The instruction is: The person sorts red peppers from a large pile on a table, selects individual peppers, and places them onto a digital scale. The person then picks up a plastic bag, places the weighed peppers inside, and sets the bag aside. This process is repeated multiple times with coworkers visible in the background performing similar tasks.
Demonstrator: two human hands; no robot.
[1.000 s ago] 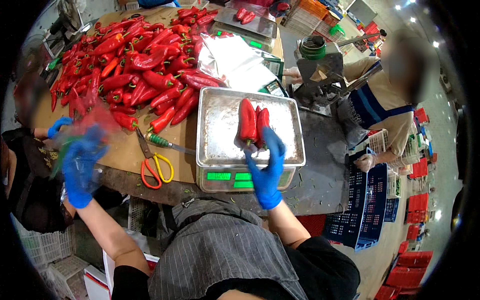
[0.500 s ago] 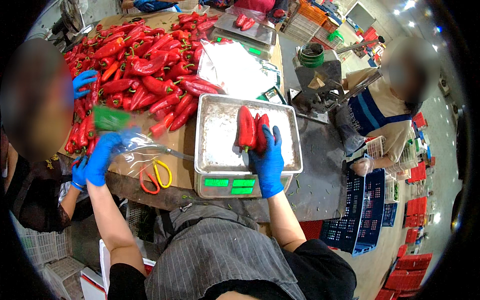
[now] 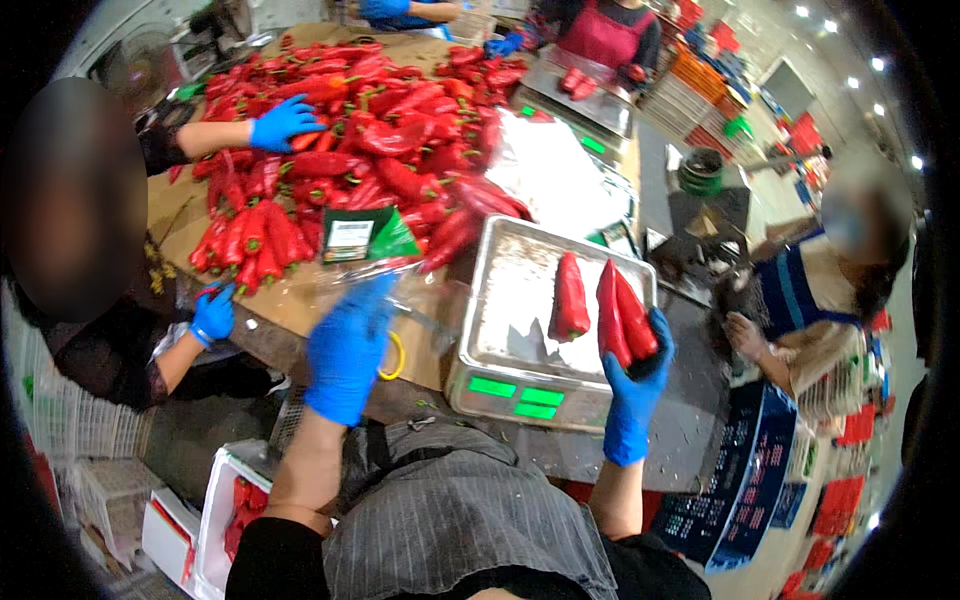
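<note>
Heap of red peppers [image 3: 400,140]: beyond the left fingers, glossy, tapered, green stems. Digital scale [image 3: 482,290]: left of the right fingers, scuffed metal tray, rounded corners. Plastic bag [image 3: 400,240]: at the left fingertips, thin crinkly clear film, green top; should be feather-light, limp, slippery, best taken by the edge. Left hand [image 3: 350,340]: fingers close together at the bag's near edge, seems a pinch, but blur hides the thumb. Right hand [image 3: 640,395]: thumb one side, fingers the other, cupping the pair of peppers [image 3: 622,310] over the tray. Those should be light, firm, slick, bruisable; grip round the wide stem end, not the thin tip. Single pepper [image 3: 571,298]: on the tray, left of the right thumb, smooth-skinned.
</note>
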